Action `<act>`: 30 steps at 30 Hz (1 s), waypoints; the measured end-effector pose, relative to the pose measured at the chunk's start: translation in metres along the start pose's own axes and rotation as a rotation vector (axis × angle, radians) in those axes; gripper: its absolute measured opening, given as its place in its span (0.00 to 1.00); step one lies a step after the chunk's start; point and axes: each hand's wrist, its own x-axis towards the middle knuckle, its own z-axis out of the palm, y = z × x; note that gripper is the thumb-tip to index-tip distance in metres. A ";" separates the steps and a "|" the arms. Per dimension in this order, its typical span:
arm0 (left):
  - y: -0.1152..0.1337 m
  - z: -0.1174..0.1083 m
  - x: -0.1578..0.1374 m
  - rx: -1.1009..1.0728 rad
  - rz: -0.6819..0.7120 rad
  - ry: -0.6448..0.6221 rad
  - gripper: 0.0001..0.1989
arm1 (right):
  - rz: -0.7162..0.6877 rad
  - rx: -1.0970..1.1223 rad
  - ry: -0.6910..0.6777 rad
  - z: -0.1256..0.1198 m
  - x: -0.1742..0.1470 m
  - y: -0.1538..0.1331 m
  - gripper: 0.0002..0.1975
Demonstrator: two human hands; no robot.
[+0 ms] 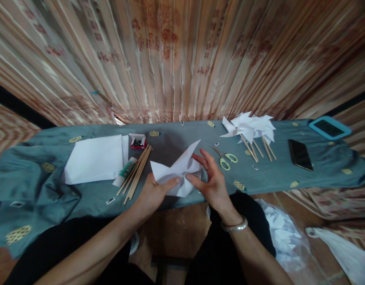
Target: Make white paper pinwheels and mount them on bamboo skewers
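Between my hands, above the near edge of the cloth, is a white paper pinwheel (178, 170) with its points folded in toward the middle. My left hand (155, 189) grips its left side, thumb on top near the centre and fingers hidden underneath. My right hand (210, 180) presses its thumb by the pinwheel's centre, with the other fingers curled around the right side. Left of my hands lie a bundle of wooden sticks (137, 174) and a green-and-white glue stick (127, 168). Beyond them stands a small red box (138, 141) of dark metal pieces, perhaps pins.
White paper sheets (94, 158) are stacked at left. Scissors (225, 158) with green handles lie right of my hands. Finished-looking pinwheels (250, 126) on sticks, a black phone (300, 154) and a blue-framed tablet (330, 128) are farther right. A plastic bag (285, 233) of paper sits on the floor.
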 end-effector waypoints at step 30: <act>-0.002 0.003 -0.001 0.093 0.056 0.001 0.12 | -0.191 -0.485 0.062 -0.003 -0.003 -0.013 0.35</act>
